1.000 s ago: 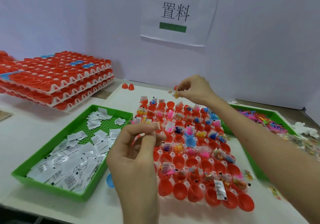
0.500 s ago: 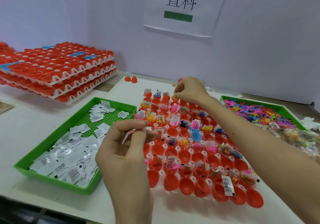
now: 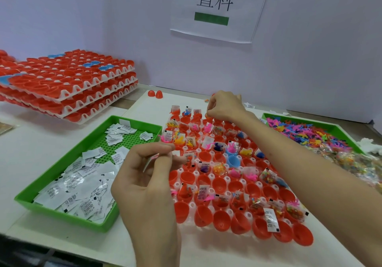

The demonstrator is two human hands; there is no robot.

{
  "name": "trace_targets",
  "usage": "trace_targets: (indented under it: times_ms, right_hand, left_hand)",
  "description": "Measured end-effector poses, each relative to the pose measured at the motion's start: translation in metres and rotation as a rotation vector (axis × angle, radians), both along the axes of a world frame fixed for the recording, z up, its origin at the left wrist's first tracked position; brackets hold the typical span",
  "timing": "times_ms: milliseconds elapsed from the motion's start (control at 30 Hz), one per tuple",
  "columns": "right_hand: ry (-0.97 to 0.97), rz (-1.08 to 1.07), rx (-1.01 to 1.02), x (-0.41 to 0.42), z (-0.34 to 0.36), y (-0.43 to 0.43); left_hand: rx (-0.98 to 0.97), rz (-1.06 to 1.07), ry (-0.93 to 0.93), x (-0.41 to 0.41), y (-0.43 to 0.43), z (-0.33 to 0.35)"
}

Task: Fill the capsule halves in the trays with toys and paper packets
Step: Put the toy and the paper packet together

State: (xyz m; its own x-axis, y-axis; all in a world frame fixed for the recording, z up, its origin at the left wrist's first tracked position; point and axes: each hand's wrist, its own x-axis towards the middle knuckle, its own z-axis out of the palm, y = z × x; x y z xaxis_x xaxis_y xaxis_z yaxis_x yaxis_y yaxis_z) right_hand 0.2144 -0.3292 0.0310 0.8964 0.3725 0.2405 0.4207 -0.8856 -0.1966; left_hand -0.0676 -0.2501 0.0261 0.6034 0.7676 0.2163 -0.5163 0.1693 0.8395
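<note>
Left hand (image 3: 148, 175) is raised over the near-left corner of the capsule tray (image 3: 191, 205). Thumb and forefinger pinch one paper packet (image 3: 149, 160) by its edge, other fingers loosely curled. Right hand (image 3: 225, 107) reaches to the far row, fingertips closed on something small just above a cup. Too small to identify, probably a toy.

The layout explains the split. The green tray (image 3: 68, 221) with loose packets (image 3: 82, 184) sits just left of the capsule tray. The second green tray (image 3: 299, 119), with toys (image 3: 299, 132), sits on the right. Each hand feeds from its own side.

Capsule halves (image 3: 221, 220) sit open side up between the two green trays, so items drop straight in. Far and middle rows mostly hold a toy and/or a packet. Many near-row and left-side cups are bare red. There's one blue half (image 3: 233, 161) mid-tray. My estimate: a bit over half done.

The packet looks staged high, ready to drop once a cup is picked. The target should be a cup lacking a packet.

Risk: packets stick up out of the cups, and the right forearm crosses low over the tray's right side, so it could flick one out.

A stack of trays (image 3: 68, 84) sits far left, well apart. Two loose red halves (image 3: 155, 94) lie on the surface behind the capsule tray.
</note>
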Motion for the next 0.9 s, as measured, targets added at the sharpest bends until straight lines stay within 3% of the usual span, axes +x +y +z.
trace_targets:
  times_ms: [467, 533, 633, 700, 767, 900]
  right_hand:
    - [0.084, 0.018, 0.111, 0.000, -0.003, -0.003]
    - [0.083, 0.023, 0.113, 0.001, -0.003, -0.004]
    - [0.070, 0.041, 0.101, 0.001, -0.004, -0.005]
    - [0.055, 0.041, 0.066, 0.000, -0.003, -0.005]
    - [0.036, 0.048, 0.006, 0.000, 0.001, -0.003]
    - [0.023, 0.101, -0.121, 0.002, 0.008, 0.003]
  left_hand:
    - [0.021, 0.005, 0.034, -0.001, 0.002, -0.006]
    - [0.228, 0.002, 0.104, 0.003, 0.006, 0.005]
    - [0.749, -0.035, 0.255, 0.033, 0.019, 0.034]
    - [0.975, -0.081, 0.356, 0.064, 0.030, 0.056]
    - [1.086, -0.104, 0.427, 0.090, 0.038, 0.071]
    - [1.124, -0.102, 0.396, 0.102, 0.047, 0.069]
